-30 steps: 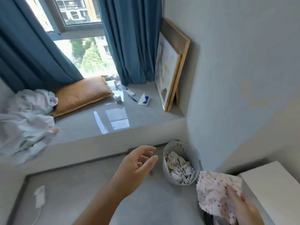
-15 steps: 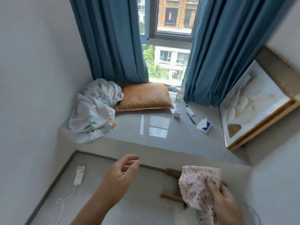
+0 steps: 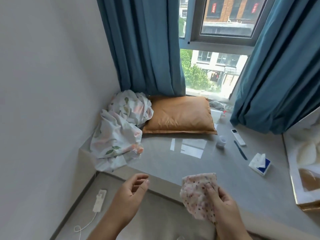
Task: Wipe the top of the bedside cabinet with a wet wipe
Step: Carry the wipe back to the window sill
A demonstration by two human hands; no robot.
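Right hand [image 3: 223,201], lower centre-right of frame, is clamped on a speckled wipe [image 3: 199,194]. Left hand [image 3: 129,193], lower centre, is loosely curled, holding nothing. Bedside cabinet is out of frame (wiping judged not yet under way); whole top remains.

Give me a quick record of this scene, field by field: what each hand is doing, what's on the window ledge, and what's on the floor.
left hand: left hand empty, fingers loosely curled, open
right hand: right hand holding speckled cloth
ledge, left: crumpled floral sheet, orange pillow
ledge, right: remote, pen, tissue pack, small jar
far right: framed picture leaning
floor: white power strip with cord
bedside cabinet: not in view
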